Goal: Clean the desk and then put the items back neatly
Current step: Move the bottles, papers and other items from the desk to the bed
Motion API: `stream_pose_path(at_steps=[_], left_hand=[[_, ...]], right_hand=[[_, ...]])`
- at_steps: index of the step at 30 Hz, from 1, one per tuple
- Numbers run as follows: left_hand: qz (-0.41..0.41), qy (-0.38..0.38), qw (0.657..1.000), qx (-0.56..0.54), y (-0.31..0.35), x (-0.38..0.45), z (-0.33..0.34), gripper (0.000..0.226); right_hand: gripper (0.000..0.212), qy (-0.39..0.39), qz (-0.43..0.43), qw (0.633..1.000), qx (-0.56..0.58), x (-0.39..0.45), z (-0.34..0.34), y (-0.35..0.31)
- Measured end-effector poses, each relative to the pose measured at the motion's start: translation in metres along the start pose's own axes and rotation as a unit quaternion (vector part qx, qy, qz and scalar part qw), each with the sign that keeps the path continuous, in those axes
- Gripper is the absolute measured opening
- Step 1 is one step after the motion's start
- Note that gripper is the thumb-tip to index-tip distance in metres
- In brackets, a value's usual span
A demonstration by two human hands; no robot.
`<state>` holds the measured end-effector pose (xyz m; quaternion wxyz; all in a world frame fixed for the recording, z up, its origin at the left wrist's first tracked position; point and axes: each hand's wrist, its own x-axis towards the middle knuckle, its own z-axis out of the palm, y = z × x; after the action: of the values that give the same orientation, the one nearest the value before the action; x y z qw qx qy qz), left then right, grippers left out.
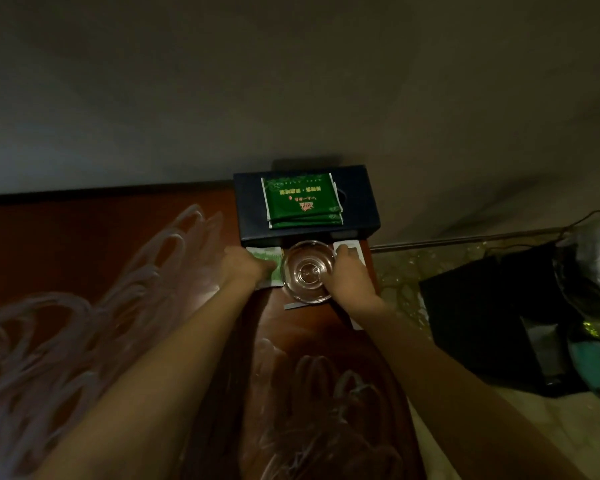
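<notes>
- Head view: a dark blue box [305, 206] stands at the far end of the reddish-brown wooden desk [90, 237], against the wall [291, 81]. On its lid lies a small stack of green sachets [300, 200], printed in light lettering.
- Just in front of the box sits a clear glass ashtray [308, 271], round and with nothing visible inside it. It rests partly on a flat card [293, 305] whose pale edge shows below it.
- To the left of the ashtray lies a light green packet [267, 255], and to its right a white card [352, 250], both flat on the desk near the box's front edge.
- The left hand [245, 266] reaches forward with its arm stretched out and rests on the green packet, fingers curled down over it; whether they truly pinch it cannot be told.
- The right hand [349, 277] lies against the ashtray's right rim, fingertips on the white card; its grip also cannot be made out.
- Off the desk to the right, a black bin [492, 323] stands on the floor with a plastic bag [593, 258] beside it.
</notes>
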<state>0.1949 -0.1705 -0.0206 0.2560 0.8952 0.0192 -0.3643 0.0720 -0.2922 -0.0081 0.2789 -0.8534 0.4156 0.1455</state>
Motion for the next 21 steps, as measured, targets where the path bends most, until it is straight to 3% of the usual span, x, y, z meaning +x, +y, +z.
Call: stream_pose_path(at_steps=[2,5,9,13,16,19,21], left_hand=[[-0.002,-0.027,0.999,-0.029,-0.001,0.001,0.002,0.034],[0.006,-0.046,0.996,-0.073,-0.007,-0.001,0.002,0.025],[0.003,-0.041,0.993,-0.11,-0.011,-0.004,-0.004,0.029],[0.002,-0.018,0.993,-0.118,-0.012,-0.005,-0.018,0.037],[0.013,0.004,0.995,-0.102,-0.016,-0.01,-0.028,0.046],[0.03,0.025,0.996,-0.083,-0.02,-0.014,-0.033,0.055],[0.042,0.027,0.996,-0.073,-0.021,-0.02,-0.035,0.055]], right_hand=[[0.052,0.002,0.001,1.0,0.006,0.003,0.002,0.0],[0.052,0.008,0.015,0.999,0.043,0.005,0.003,0.0],[0.028,-0.011,0.071,0.994,0.084,0.009,0.001,-0.001],[0.028,-0.042,0.102,0.988,0.111,0.007,-0.002,-0.008],[0.045,-0.044,0.093,0.987,0.127,-0.001,-0.001,-0.011],[0.019,-0.047,0.067,0.98,0.181,-0.009,0.003,-0.013],[0.029,-0.042,0.058,0.975,0.21,-0.014,0.006,-0.011]])
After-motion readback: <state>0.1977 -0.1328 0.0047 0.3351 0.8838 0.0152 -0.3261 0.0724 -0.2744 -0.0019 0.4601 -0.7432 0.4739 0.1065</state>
